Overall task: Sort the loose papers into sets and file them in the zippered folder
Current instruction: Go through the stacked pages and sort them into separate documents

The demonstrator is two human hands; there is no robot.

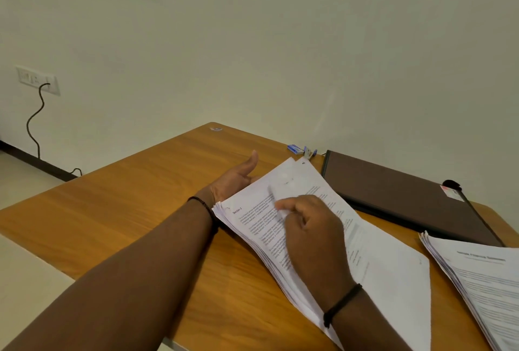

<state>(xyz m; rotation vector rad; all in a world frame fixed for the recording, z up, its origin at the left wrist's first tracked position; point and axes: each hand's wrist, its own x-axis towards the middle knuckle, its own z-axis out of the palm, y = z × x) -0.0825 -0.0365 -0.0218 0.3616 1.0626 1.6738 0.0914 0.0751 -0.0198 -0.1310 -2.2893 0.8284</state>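
A thick stack of printed papers (pixel 252 224) lies across my left hand (pixel 236 179), whose palm faces up under the stack's far edge with the thumb pointing away. My right hand (pixel 311 232) rests on top of the stack, fingers curled, pinching the top sheet (pixel 387 260), which fans out to the right. A second pile of printed papers (pixel 483 280) sits at the table's right edge. The dark brown zippered folder (pixel 393 193) lies closed at the back right of the table.
The wooden table (pixel 134 210) has its corner against the wall. A small blue box (pixel 295 149) and a stapler-like item (pixel 309 152) sit beside the folder's far end. A wall socket (pixel 38 80) with a black cable is at the left.
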